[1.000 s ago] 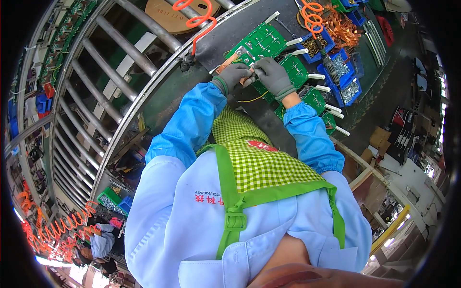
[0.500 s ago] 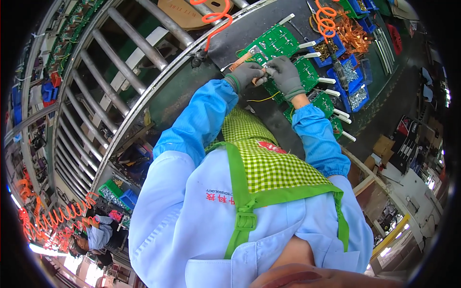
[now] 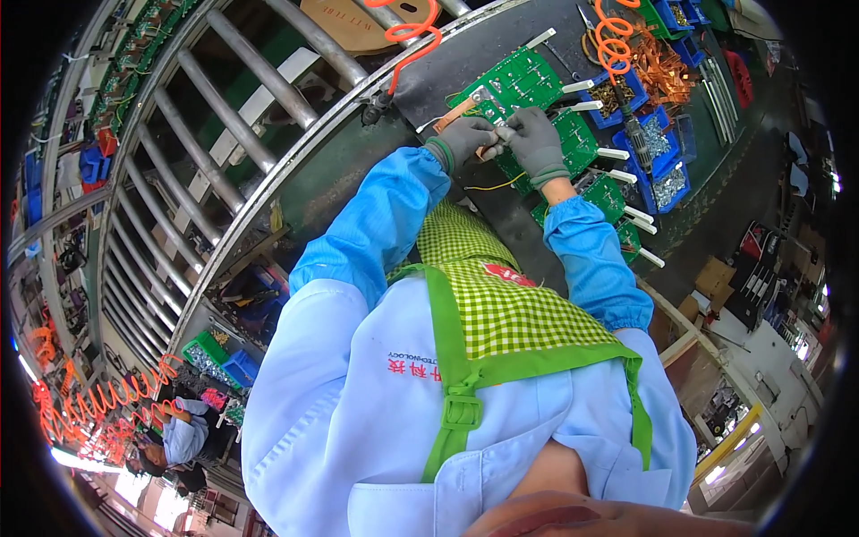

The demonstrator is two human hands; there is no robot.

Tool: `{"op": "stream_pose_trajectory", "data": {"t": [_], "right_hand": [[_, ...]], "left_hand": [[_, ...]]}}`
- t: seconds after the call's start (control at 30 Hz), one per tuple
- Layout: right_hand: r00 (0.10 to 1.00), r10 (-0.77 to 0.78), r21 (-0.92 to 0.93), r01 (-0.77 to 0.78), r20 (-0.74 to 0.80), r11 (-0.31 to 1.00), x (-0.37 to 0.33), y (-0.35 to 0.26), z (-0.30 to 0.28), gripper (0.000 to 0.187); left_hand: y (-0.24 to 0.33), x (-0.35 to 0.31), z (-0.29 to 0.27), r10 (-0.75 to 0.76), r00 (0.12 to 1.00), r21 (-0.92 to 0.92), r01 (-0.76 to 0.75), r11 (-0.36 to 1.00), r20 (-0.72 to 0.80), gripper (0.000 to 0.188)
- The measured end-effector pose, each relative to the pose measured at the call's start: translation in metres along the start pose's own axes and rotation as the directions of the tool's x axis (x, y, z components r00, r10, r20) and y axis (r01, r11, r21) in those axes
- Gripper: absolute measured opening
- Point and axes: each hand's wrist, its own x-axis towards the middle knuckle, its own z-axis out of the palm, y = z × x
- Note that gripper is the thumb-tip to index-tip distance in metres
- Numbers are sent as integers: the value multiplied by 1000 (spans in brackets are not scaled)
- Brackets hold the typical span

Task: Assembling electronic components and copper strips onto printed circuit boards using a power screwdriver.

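Note:
Both of my gloved hands meet over the near edge of a row of green circuit boards [image 3: 521, 82]. My left hand [image 3: 463, 143] is closed, its fingertips pinching a small copper strip [image 3: 489, 155]. My right hand [image 3: 535, 145] comes against it from the other side, fingers bent together at the same spot. Whatever its fingertips hold is too small and covered to make out. Just beyond my left hand a longer copper strip [image 3: 456, 115] lies on the nearest board's left edge. A yellow wire [image 3: 494, 187] trails below my hands.
Blue bins of screws [image 3: 656, 143] stand on the right, a power screwdriver [image 3: 637, 139] lying across them. Behind them is a heap of copper strips [image 3: 660, 72]. Orange coiled hoses [image 3: 614, 46] hang over the bench. A roller conveyor [image 3: 259, 85] runs along the left.
My hands stay together at nearly the same place, with small finger movements around the copper strip. The whole view has shifted slightly.

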Motion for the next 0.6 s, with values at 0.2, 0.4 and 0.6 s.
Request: {"op": "stream_pose_trajectory", "data": {"t": [0.2,0.4,0.6], "right_hand": [[995,3,25,0,-98,1000,-1,3,10,20],[1000,2,165,-7,30,986,-4,10,-1,18],[997,75,-103,-72,20,992,-2,-6,-6,23]], "left_hand": [[-10,12,-12,75,996,111,-79,991,38,20],[1,-1,4,36,999,68,-38,997,28,20],[8,-13,6,19,1000,-8,-19,1000,-7,23]]}}
